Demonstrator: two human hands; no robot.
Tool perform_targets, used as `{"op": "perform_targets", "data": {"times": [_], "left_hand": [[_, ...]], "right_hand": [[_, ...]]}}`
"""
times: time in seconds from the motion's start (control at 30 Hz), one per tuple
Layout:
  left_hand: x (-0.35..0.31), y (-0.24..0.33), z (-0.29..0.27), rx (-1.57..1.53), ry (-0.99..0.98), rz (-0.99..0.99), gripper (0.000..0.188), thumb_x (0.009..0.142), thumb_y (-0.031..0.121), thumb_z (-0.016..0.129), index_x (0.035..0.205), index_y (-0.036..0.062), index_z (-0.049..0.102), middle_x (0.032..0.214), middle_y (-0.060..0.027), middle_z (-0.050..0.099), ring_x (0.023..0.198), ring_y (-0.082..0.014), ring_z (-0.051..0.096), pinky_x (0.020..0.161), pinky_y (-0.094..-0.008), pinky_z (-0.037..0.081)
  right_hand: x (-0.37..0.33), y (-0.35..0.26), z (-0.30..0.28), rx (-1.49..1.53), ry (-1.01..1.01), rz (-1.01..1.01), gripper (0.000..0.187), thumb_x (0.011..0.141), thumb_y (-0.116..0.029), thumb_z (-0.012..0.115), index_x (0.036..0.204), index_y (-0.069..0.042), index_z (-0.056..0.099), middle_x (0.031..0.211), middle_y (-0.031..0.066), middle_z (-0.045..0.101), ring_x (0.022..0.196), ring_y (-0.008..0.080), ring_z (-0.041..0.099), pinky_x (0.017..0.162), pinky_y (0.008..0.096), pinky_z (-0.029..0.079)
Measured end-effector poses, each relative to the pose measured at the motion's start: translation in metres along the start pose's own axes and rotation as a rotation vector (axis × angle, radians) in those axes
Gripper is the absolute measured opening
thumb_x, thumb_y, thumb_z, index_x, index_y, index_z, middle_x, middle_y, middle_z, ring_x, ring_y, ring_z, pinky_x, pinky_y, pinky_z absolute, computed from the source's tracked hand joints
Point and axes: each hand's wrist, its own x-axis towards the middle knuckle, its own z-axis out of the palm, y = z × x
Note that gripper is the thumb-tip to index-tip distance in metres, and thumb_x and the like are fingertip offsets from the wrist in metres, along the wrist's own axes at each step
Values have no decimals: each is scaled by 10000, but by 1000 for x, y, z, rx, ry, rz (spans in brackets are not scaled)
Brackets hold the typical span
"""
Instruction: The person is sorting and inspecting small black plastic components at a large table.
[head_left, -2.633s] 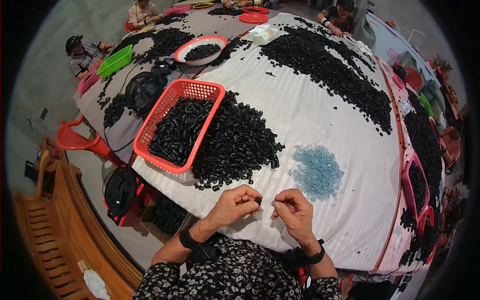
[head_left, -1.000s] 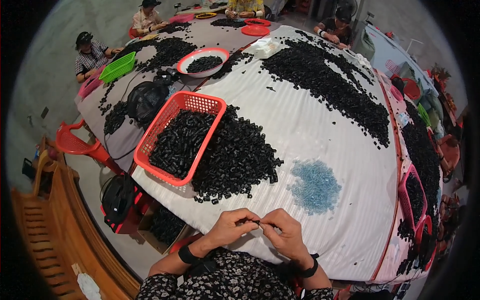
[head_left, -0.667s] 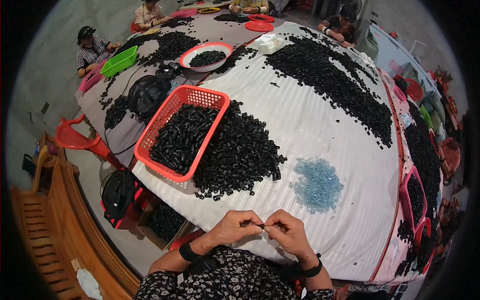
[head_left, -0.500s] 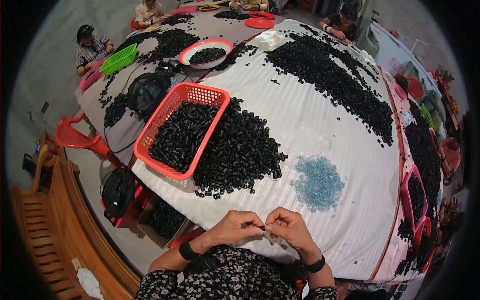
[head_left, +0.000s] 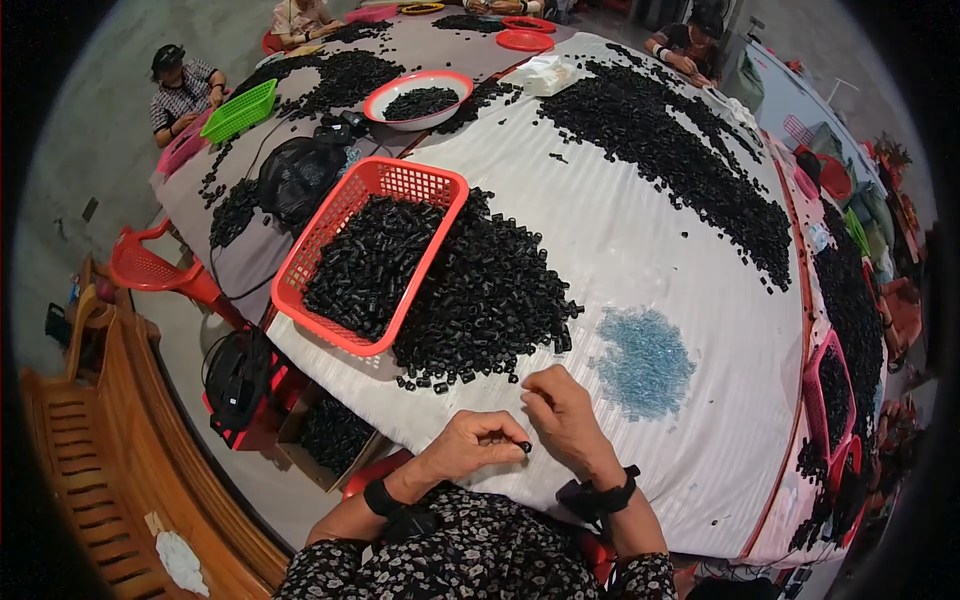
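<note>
My left hand (head_left: 470, 446) pinches a small black plastic piece (head_left: 525, 447), short and tube-like, between thumb and fingertips above the white cloth. To its right and a little farther away is my right hand (head_left: 566, 415), its fingers curled together; whatever they may hold is hidden. That hand lies between the near edge of a heap of black pieces (head_left: 490, 300) and a pile of small clear-blue pieces (head_left: 645, 362). A red basket (head_left: 372, 346) full of black pieces stands beside the heap, on its left.
The cloth-covered table (head_left: 630, 490) carries a long spread of black pieces (head_left: 660, 140) at the far right. Farther back are a red-rimmed bowl (head_left: 430, 120) and a green basket (head_left: 240, 112). Several people sit around the table. A wooden bench (head_left: 160, 440) stands at left.
My hands were together at the black piece; now they are apart. The right hand has moved up and away, while the left still holds the piece.
</note>
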Motion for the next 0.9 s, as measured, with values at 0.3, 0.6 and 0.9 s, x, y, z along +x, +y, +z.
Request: {"op": "perform_targets", "data": {"times": [0.3, 0.6, 0.9], "left_hand": [[-4, 5, 0, -89, 107, -52, 130, 830, 61, 646, 939, -9, 630, 842, -22, 635, 749, -61, 583, 670, -195, 473], [0, -5, 0, -164, 182, -63, 143, 837, 45, 634, 967, -12, 618, 846, 2, 615, 754, -50, 565, 682, -193, 469], [6, -4, 9, -94, 203, -35, 112, 838, 69, 645, 928, 7, 622, 773, 14, 607, 684, -24, 542, 589, -163, 430]], "right_hand": [[14, 16, 30, -538, -139, -189, 198, 742, 9, 514, 939, -6, 506, 857, 152, 448, 802, 306, 513, 664, 375, 458], [4, -1, 2, -113, -28, -62, 129, 844, -11, 535, 968, 3, 502, 878, 124, 476, 769, 240, 533, 657, 319, 445], [-18, -21, -12, 746, -58, 392, 74, 897, -56, 540, 914, 10, 568, 858, 9, 521, 646, 61, 516, 567, 187, 433]]}}
